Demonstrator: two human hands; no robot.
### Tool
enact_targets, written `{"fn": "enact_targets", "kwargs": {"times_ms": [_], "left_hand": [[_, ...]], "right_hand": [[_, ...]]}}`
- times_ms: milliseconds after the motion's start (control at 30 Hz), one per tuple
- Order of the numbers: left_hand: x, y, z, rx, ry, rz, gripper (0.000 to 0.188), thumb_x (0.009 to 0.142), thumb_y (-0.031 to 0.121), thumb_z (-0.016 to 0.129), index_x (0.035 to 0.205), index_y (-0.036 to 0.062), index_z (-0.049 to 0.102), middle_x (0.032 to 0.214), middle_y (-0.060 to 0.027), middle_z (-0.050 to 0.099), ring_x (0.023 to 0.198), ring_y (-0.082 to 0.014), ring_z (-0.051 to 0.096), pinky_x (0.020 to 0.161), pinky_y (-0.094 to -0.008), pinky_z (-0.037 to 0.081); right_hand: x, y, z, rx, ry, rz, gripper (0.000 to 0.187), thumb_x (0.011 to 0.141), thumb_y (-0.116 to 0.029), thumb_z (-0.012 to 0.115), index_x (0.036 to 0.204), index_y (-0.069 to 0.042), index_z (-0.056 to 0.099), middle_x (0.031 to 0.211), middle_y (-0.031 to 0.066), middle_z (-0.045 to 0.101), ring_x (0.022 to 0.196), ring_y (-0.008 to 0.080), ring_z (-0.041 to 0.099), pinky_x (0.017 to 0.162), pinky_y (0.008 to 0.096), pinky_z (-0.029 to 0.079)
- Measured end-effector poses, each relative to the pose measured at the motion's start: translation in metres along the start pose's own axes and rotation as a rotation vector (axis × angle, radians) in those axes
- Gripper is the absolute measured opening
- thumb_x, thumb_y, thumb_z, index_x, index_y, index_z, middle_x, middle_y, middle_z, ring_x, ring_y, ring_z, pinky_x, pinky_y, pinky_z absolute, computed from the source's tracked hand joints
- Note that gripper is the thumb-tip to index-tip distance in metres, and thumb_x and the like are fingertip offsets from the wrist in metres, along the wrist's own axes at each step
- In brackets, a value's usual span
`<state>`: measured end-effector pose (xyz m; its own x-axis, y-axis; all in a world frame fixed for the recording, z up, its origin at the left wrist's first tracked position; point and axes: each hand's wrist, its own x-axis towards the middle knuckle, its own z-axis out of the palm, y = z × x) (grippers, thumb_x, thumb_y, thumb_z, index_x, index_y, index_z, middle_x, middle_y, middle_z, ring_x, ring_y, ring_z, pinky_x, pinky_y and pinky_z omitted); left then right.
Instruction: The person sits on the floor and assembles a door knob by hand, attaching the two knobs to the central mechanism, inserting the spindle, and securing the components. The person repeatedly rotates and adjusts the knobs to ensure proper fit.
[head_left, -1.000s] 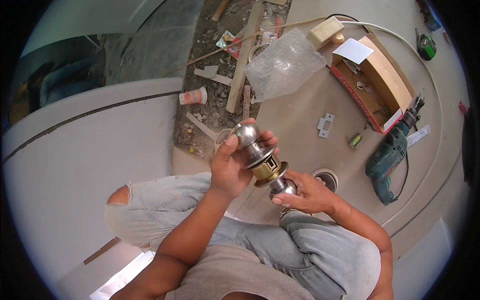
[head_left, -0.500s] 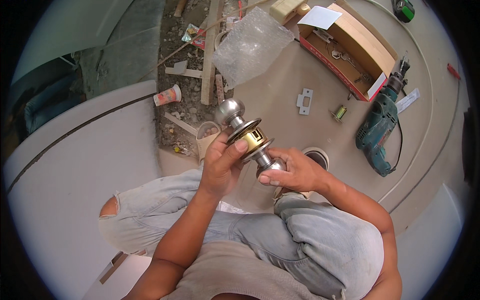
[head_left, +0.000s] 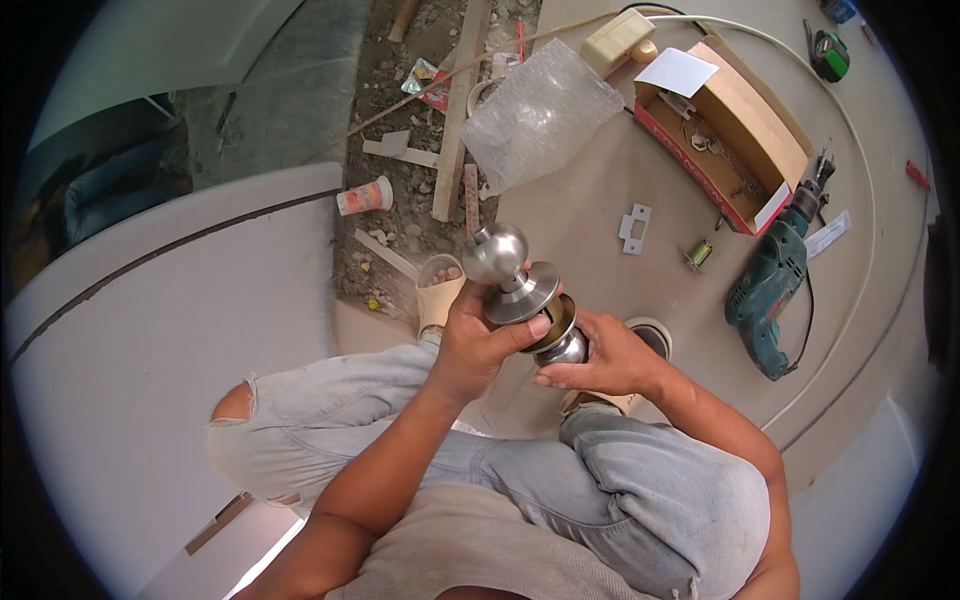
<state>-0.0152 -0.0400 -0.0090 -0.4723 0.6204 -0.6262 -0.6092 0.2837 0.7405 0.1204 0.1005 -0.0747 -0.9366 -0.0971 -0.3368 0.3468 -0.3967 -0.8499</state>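
With fingers curled, the left hand grips the middle of the knob set and the right hand its lower knob, seemingly to share the weight, leaving the upper knob free just beyond the left fingers.

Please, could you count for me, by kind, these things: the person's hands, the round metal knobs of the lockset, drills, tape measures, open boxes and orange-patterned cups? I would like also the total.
Hands: 2
Round metal knobs: 2
Drill: 1
Tape measure: 1
Open box: 1
Orange-patterned cup: 1
Total: 8
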Motion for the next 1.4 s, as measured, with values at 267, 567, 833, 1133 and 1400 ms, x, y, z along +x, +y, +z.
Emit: {"fn": "enact_targets", "kwargs": {"times_ms": [267, 567, 833, 1133, 1400], "left_hand": [[0.001, 0.004, -0.001, -0.114, 0.058, -0.029, 0.056, 0.089, 0.001, 0.067, 0.139, 0.0101, 0.045, 0.132, -0.0139, 0.057, 0.126, -0.0267, 0.058, 0.106, -0.0447, 0.050], [0.003, 0.006, 0.000, -0.291, 0.103, -0.010, 0.046, 0.094, 0.006, 0.063, 0.137, 0.0105, 0.045, 0.129, -0.0131, 0.058, 0.125, -0.0280, 0.057, 0.106, -0.0456, 0.049], [0.000, 0.014, 0.006, -0.339, 0.167, -0.044, 0.036, 0.101, 0.014, 0.059, 0.134, 0.0114, 0.046, 0.126, -0.0114, 0.056, 0.121, -0.0267, 0.059, 0.101, -0.0471, 0.055], [0.000, 0.017, 0.007, -0.368, 0.131, -0.032, 0.039, 0.101, 0.017, 0.059, 0.137, 0.0108, 0.045, 0.128, -0.0117, 0.055, 0.125, -0.0290, 0.056, 0.103, -0.0504, 0.054], [0.002, 0.014, -0.006, -0.577, -0.074, -0.018, 0.050, 0.098, 0.022, 0.062, 0.143, 0.0101, 0.043, 0.134, -0.0147, 0.054, 0.133, -0.0328, 0.050, 0.109, -0.0545, 0.047]], "right_hand": [[0.004, 0.016, -0.003, 0.116, -0.058, 0.051, 0.067, 0.077, -0.039, 0.085, 0.124, 0.002, 0.061, 0.105, 0.0137, 0.066, 0.098, 0.0203, 0.062, 0.088, 0.0337, 0.048], [0.002, 0.015, -0.003, 0.483, -0.119, 0.117, 0.044, 0.090, -0.034, 0.076, 0.115, -0.001, 0.063, 0.098, 0.0005, 0.064, 0.088, 0.0075, 0.056, 0.076, 0.0258, 0.045], [0.001, 0.008, 0.005, 0.306, 0.012, 0.084, 0.043, 0.086, -0.037, 0.078, 0.104, 0.000, 0.066, 0.082, 0.0016, 0.063, 0.074, 0.0079, 0.055, 0.066, 0.0269, 0.044], [-0.004, -0.008, 0.009, -0.350, 0.331, -0.253, 0.056, 0.068, -0.037, 0.092, 0.102, -0.001, 0.064, 0.078, 0.0081, 0.063, 0.063, 0.0151, 0.062, 0.060, 0.0281, 0.050], [-0.002, -0.023, 0.013, -0.598, 0.475, -0.561, 0.056, 0.063, -0.038, 0.094, 0.090, -0.003, 0.059, 0.071, 0.0074, 0.057, 0.056, 0.0218, 0.060, 0.051, 0.0330, 0.049]]}}
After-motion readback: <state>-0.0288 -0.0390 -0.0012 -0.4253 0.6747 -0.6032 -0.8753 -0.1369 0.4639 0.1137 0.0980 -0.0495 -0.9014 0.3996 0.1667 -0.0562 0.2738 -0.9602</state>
